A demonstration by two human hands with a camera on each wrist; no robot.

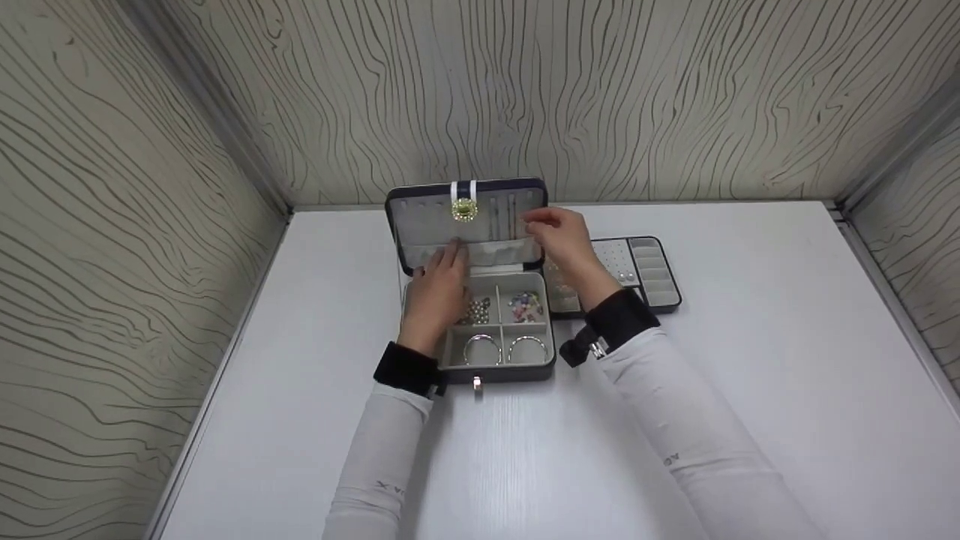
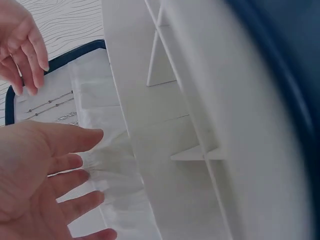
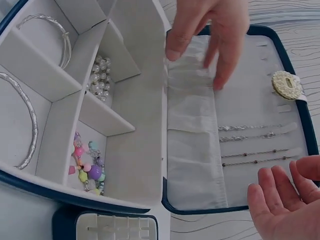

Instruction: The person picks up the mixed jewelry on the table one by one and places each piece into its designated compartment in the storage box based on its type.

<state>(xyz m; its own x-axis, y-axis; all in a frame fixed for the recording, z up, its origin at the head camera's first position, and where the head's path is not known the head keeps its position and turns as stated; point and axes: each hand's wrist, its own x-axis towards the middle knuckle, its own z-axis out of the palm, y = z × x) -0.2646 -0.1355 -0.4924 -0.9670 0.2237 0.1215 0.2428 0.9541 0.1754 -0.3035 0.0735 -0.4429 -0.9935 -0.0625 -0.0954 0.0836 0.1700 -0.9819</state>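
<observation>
A dark blue jewelry box (image 1: 495, 373) stands with its lid (image 1: 541, 191) raised. My left hand (image 1: 441, 289) reaches over its compartments to the gathered fabric pocket (image 3: 190, 145) in the lid; its fingers are spread and hold nothing visible. Beside the lid's right edge is my right hand (image 1: 564, 238), fingers loosely bent, near the hanging necklaces (image 3: 255, 155). Nothing shows between its fingers. Two silver bangles (image 3: 34, 125) lie in separate front compartments. Behind them are pearl-like beads (image 3: 101, 75) and a multicolored bead bracelet (image 3: 90, 170).
A dark-rimmed tray (image 1: 679, 300) with small compartments and earring holes lies right of the box, partly behind my right arm. A gold oval clasp (image 1: 465, 210) hangs from the lid's top. Wood-patterned panels (image 1: 525, 97) border the white table (image 1: 750, 337).
</observation>
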